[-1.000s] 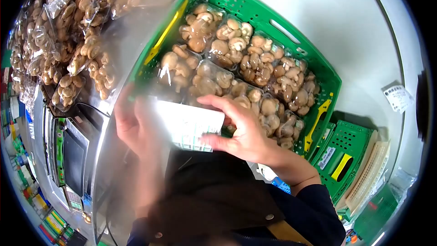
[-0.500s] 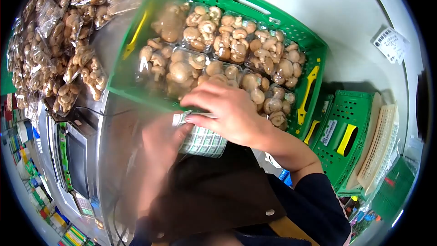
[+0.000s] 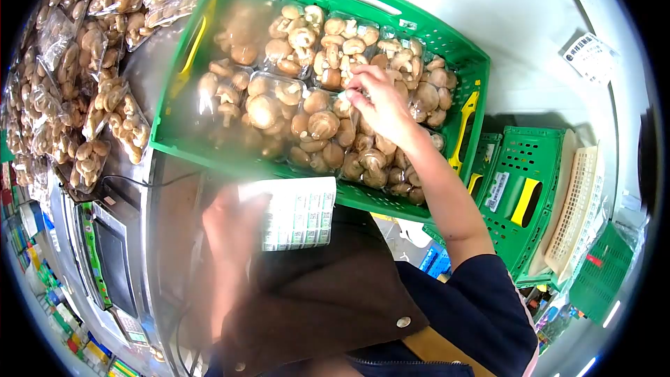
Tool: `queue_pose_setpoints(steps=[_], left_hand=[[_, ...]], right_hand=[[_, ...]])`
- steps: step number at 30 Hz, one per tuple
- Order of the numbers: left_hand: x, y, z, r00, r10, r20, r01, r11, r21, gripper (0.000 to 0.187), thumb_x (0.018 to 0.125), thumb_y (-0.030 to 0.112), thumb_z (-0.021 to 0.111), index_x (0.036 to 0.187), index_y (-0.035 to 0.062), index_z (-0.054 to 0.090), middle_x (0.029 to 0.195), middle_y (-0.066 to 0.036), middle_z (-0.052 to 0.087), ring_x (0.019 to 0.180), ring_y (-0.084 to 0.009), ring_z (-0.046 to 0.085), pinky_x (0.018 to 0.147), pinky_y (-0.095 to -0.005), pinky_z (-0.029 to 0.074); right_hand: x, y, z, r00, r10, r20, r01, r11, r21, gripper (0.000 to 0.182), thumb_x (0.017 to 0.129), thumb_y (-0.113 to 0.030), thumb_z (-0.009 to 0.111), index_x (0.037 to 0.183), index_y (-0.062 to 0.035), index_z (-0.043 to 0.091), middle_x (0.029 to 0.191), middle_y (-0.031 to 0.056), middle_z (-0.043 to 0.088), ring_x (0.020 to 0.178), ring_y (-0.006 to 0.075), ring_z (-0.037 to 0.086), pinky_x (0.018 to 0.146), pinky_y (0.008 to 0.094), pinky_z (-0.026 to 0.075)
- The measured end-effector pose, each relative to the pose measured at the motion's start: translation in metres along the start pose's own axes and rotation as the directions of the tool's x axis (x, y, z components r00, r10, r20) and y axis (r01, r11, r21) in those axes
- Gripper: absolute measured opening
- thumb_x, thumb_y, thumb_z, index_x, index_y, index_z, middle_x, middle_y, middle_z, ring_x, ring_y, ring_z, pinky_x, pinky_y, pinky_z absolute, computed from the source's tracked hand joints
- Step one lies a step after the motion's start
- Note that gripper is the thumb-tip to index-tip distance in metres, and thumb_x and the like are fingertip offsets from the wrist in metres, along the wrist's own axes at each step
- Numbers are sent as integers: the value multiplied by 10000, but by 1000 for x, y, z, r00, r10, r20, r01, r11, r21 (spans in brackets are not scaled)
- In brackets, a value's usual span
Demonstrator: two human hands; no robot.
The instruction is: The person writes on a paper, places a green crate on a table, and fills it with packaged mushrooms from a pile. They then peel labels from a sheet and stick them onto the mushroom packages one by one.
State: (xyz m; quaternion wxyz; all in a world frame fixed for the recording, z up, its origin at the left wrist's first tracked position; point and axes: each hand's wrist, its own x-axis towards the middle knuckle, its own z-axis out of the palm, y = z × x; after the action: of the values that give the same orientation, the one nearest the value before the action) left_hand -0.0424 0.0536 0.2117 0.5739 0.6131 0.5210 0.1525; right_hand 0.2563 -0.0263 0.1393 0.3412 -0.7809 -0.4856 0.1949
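My left hand (image 3: pixel 234 227), blurred in the view, grips a white sheet of printed labels (image 3: pixel 300 216) in front of the crate's near side. My right hand (image 3: pixel 380 101) is over the crate, thumb and fingertips drawn together at the edge of a clear-wrapped mushroom pack (image 3: pixel 322 124). Anything between those fingertips is too small to make out. Several more wrapped packs of brown mushrooms (image 3: pixel 296 38) lie in rows inside the green crate (image 3: pixel 447 35).
Bagged mushrooms (image 3: pixel 91 63) are heaped on the left of the metal table (image 3: pixel 174 209). A device with a dark screen (image 3: pixel 112 258) stands below them. Folded green crates (image 3: pixel 523 188) are at the right, beside a beige basket (image 3: pixel 576 209). A printed paper (image 3: pixel 590 56) lies on the white surface.
My right hand has moved from the label sheet up and right, over the mushroom packs. The sheet stays in my left hand and now shows more of its face.
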Motion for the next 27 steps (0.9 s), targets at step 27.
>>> queue_pose_setpoints(steps=[27], left_hand=[[-2, 26, 22, 982, 153, -107, -184, 885, -428, 156, 885, 161, 683, 866, 7, 667, 824, -10, 656, 730, -53, 540, 731, -209, 422]], right_hand=[[-87, -84, 5, 980, -40, -196, 148, 808, 570, 204, 734, -60, 792, 815, -4, 614, 1170, 109, 518, 974, 168, 546, 815, 314, 463]])
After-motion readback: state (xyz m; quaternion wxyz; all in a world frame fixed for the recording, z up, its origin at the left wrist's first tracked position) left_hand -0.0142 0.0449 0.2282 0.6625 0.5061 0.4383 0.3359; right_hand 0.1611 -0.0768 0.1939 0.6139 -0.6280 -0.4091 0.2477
